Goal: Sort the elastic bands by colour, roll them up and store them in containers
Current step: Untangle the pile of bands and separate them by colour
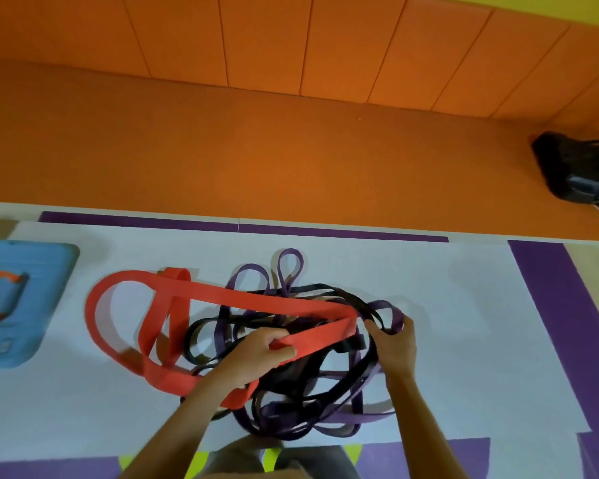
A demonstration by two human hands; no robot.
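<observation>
Bands: we see a messy pile of red, purple and black bands (291,357) on the white sheet (464,340), right under both hands.
Red band (222,295): it is wide and lies in big loops out to the left of the pile.
Left hand (260,354): our fingers pinch one end of the red band, over the middle of the pile.
Right hand (395,344): our fingers curl around a purple band (391,316) at the pile's right edge.
Blue box (18,305): it sits far left, apart from the bands.
</observation>
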